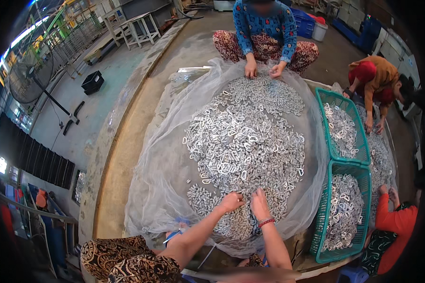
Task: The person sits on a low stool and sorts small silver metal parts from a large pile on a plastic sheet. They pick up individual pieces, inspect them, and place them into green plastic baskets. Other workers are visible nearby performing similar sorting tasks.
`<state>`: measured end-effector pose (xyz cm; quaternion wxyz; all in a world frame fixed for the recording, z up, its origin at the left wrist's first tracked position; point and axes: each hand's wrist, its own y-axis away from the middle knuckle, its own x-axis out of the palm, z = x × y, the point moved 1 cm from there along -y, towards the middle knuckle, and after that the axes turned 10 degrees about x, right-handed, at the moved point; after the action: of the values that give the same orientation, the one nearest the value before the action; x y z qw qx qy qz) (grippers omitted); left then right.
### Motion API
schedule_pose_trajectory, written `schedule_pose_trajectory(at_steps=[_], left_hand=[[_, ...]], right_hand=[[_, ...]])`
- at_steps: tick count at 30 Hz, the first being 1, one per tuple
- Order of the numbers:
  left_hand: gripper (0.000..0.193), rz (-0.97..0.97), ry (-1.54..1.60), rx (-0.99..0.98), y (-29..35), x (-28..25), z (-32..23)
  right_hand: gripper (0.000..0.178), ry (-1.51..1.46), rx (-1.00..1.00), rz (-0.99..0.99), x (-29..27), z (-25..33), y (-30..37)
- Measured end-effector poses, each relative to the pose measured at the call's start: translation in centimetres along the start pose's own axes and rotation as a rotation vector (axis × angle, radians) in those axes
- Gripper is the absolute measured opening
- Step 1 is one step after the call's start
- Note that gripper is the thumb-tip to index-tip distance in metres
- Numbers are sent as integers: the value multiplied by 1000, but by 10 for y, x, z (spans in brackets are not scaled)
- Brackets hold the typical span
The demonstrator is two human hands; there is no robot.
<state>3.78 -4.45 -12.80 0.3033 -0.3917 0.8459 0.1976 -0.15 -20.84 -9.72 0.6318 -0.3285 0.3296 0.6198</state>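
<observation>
A broad heap of small silvery metal parts point(241, 141) lies before me on a sheer white mesh sheet point(158, 155). Bright loop-shaped links are mixed in among short grey stubby pieces. At the heap's near side my left hand point(230, 203) is closed, fingertips pinched at the parts. Close to its right, my right hand point(259, 206), a red bracelet at the wrist, has its fingers drawn together over the parts. What either hand holds is too small to make out. Grey stubby pieces point(236, 225) lie below and between my wrists.
Two teal baskets point(320, 236) of metal loops stand to the right. Opposite me, a person in a patterned blue top point(264, 28) handles grey pieces. Two more people point(394, 231) work at another heap point(380, 151) on the right. A concrete ledge point(123, 122) runs along the left.
</observation>
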Motion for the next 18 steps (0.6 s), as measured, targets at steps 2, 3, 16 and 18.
schedule_pose_trajectory(at_steps=[2, 3, 16, 18], left_hand=[[35, 85, 9, 47, 7, -7, 3], [33, 142, 13, 23, 13, -11, 7], [34, -208, 41, -129, 43, -96, -5], [38, -232, 83, -218, 51, -92, -6]], right_hand=[[17, 49, -110, 35, -2, 2, 16], [17, 88, -129, 90, -2, 4, 22], [25, -728, 171, 153, -159, 81, 6], [30, -833, 287, 309, -212, 112, 12]])
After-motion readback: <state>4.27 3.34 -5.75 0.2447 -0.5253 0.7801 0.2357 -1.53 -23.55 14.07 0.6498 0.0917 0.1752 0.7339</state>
